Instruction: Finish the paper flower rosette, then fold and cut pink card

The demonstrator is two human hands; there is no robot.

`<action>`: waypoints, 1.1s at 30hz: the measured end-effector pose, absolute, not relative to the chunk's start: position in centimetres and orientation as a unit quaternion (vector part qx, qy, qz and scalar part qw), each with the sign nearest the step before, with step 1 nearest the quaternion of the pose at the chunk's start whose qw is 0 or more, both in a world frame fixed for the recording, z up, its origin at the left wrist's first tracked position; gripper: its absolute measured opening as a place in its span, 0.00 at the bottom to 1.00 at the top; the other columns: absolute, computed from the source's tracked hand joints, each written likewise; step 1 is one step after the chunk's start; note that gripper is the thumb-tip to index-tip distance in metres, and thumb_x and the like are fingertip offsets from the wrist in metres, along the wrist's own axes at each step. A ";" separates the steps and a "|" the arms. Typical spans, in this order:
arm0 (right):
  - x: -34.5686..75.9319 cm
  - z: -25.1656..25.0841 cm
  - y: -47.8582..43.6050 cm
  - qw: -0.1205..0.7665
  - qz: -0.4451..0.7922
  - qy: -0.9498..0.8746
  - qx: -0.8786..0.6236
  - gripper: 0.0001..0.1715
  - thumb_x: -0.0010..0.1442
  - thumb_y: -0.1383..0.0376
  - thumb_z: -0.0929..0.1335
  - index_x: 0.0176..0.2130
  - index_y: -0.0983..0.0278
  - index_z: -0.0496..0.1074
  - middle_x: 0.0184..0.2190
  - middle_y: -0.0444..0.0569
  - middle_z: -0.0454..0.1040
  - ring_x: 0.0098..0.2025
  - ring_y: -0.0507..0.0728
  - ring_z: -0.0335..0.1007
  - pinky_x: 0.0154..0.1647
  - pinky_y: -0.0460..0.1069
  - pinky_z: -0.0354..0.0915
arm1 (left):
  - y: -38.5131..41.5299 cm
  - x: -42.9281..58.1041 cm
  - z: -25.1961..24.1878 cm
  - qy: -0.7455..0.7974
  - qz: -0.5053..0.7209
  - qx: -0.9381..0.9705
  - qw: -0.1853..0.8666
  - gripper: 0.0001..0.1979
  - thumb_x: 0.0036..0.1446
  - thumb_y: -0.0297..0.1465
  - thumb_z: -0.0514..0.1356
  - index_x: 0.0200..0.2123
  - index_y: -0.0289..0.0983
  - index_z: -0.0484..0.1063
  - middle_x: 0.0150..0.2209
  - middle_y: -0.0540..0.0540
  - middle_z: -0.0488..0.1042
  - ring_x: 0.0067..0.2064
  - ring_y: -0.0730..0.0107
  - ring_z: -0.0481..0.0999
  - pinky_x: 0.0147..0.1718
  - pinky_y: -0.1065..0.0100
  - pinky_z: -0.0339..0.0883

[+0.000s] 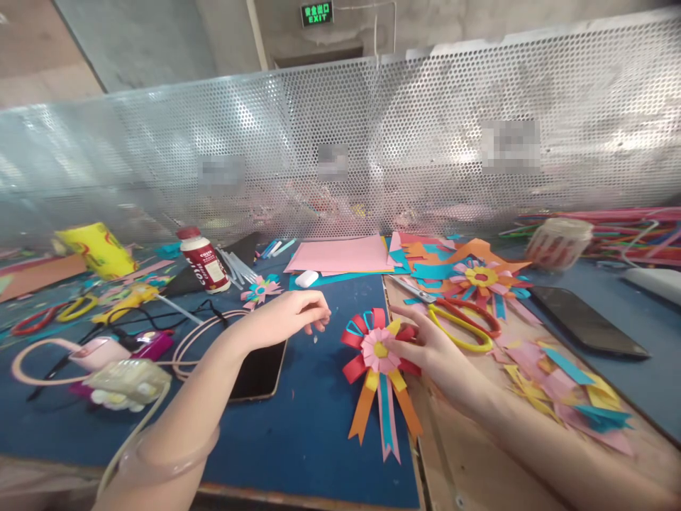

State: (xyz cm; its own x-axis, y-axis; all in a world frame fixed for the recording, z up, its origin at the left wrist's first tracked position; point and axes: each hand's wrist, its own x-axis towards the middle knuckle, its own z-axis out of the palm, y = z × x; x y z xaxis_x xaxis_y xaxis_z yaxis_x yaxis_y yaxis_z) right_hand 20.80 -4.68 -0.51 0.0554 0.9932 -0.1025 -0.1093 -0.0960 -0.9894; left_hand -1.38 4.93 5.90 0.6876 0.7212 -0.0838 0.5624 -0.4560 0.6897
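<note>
Your right hand (432, 353): fingers parted, touching right side of paper rosette (381, 349); cannot tell if pinching. Your left hand (296, 314): fingers curled above blue tabletop (319, 447); cannot tell if pressed together. Rosette on tabletop: forked tails toward you, pink petals, yellow center, red loops behind.

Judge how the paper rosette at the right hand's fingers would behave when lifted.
The rosette is probably light, being made of thin paper strips. Its long tails extend unsupported below, so they may flop or bend. The loops look hollow, so a firm pinch from the right hand could crush them.
</note>
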 end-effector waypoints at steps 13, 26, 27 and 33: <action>20.9 -0.4 -4.6 0.515 0.520 -0.433 -0.526 0.43 0.44 0.54 0.73 0.56 0.60 0.59 0.34 0.46 0.68 0.38 0.56 0.69 0.35 0.49 0.67 | 4.5 -1.2 5.7 0.387 0.162 0.822 0.386 0.10 0.55 0.38 0.55 0.32 0.37 0.64 0.27 0.49 0.74 0.27 0.71 0.75 0.25 0.69 0.67; 20.9 -0.7 -4.7 0.517 0.513 -0.446 -0.520 0.43 0.46 0.53 0.72 0.57 0.61 0.57 0.29 0.42 0.66 0.33 0.54 0.67 0.32 0.49 0.65 | 4.2 -0.9 5.7 0.390 0.210 0.829 0.343 0.10 0.52 0.36 0.58 0.35 0.38 0.73 0.36 0.46 0.76 0.35 0.69 0.76 0.36 0.66 0.71; 20.9 -0.6 -4.7 0.518 0.513 -0.446 -0.520 0.43 0.46 0.53 0.72 0.57 0.61 0.57 0.29 0.43 0.66 0.34 0.55 0.68 0.33 0.49 0.65 | 4.0 -0.8 5.7 0.396 0.211 0.824 0.347 0.09 0.52 0.35 0.58 0.35 0.38 0.73 0.36 0.46 0.76 0.34 0.70 0.76 0.35 0.67 0.71; 20.8 -0.3 -4.7 0.515 0.513 -0.440 -0.527 0.44 0.44 0.53 0.73 0.57 0.62 0.58 0.34 0.46 0.69 0.39 0.57 0.69 0.38 0.50 0.66 | 2.1 0.3 6.1 0.425 0.246 0.783 0.382 0.10 0.50 0.36 0.61 0.33 0.36 0.71 0.29 0.47 0.75 0.29 0.69 0.75 0.27 0.69 0.70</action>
State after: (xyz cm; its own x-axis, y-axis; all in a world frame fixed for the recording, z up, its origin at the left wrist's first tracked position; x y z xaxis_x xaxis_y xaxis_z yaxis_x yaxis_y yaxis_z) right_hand 20.81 -4.67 -0.31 0.0865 0.9924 -0.0872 -0.0639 -0.0818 -0.9946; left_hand 0.32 2.05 6.13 0.5172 0.8537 0.0605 0.4775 -0.3466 0.8074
